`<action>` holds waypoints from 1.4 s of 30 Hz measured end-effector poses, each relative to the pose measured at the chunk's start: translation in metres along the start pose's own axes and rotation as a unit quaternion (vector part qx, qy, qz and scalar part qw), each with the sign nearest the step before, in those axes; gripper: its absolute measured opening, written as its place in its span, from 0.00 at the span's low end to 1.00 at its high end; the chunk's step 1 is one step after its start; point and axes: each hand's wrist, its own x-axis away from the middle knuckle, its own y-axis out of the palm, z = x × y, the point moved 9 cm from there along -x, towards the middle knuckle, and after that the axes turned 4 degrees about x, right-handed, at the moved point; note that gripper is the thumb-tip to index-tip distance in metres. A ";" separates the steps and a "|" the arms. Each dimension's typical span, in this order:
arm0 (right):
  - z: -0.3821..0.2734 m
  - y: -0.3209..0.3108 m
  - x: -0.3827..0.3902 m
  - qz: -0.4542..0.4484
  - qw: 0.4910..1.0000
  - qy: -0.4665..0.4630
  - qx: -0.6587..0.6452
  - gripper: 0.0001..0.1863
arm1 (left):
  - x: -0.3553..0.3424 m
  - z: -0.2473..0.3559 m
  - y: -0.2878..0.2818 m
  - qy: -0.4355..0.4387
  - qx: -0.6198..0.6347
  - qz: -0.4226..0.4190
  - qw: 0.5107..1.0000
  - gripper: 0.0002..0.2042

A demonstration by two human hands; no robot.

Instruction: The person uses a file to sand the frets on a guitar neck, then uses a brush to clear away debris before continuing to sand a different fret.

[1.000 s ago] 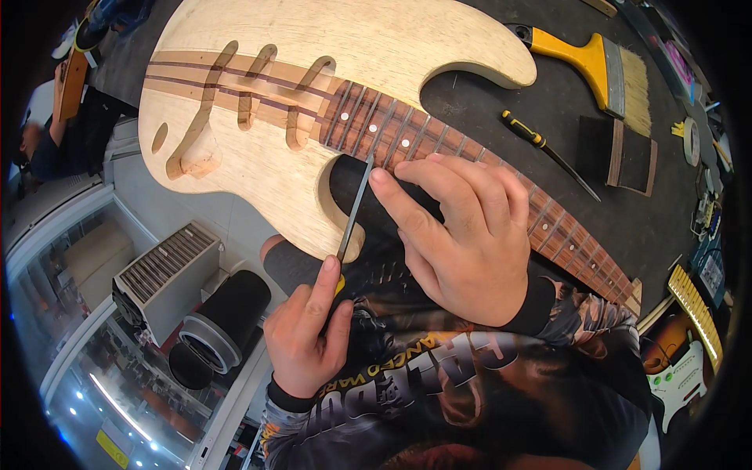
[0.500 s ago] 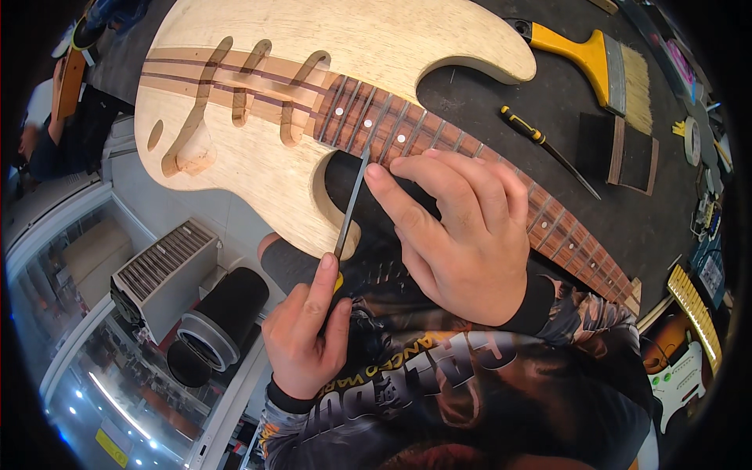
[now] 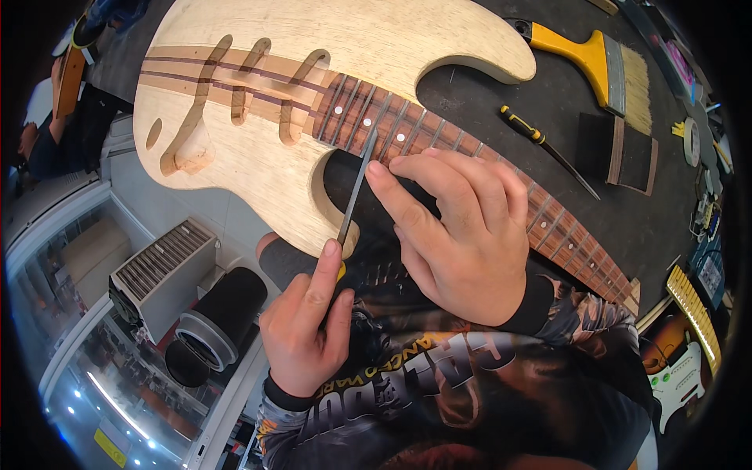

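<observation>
My left hand point(image 3: 305, 337) is closed on the handle of a slim metal file point(image 3: 356, 188), index finger pointing along it. The file's tip lies across the dark reddish fretboard point(image 3: 564, 243), between frets near the body. My right hand point(image 3: 458, 231) has bent fingers over the neck, its index fingertip against the file and its thumb mostly tucked underneath. The pale, unfinished guitar body point(image 3: 368, 39) has a striped centre strip with routed cavities, left of the fretboard.
On the dark bench point(image 3: 478, 102) lie a yellow brush point(image 3: 591, 63), a screwdriver-like tool point(image 3: 548, 149), dark sanding blocks point(image 3: 627, 157) and tape point(image 3: 692, 141). Another guitar point(image 3: 681, 368) is lower right. A co-worker's arm point(image 3: 59, 98) is upper left; a bin point(image 3: 227, 305) sits below.
The file has slid a little up and farther onto the fretboard, with my left hand following. My right hand and the guitar have shifted very slightly up and left in view.
</observation>
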 end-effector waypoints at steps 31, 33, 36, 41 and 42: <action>-0.001 0.001 0.001 0.002 1.000 -0.003 -0.003 0.38 | -0.014 0.014 -0.005 0.059 0.003 0.064 0.996 0.35; -0.001 0.000 0.000 0.002 1.000 -0.001 -0.002 0.38 | -0.015 0.015 -0.006 0.060 0.002 0.068 0.996 0.35; 0.001 0.000 0.000 0.004 1.000 0.001 -0.001 0.38 | -0.021 0.017 -0.006 0.056 0.007 0.060 0.997 0.35; 0.000 0.002 0.001 0.001 1.000 -0.004 -0.002 0.39 | -0.017 0.018 -0.007 0.059 -0.001 0.062 0.996 0.36; 0.000 0.001 0.000 0.000 1.000 -0.001 -0.004 0.39 | -0.019 0.019 -0.007 0.058 -0.001 0.062 0.996 0.36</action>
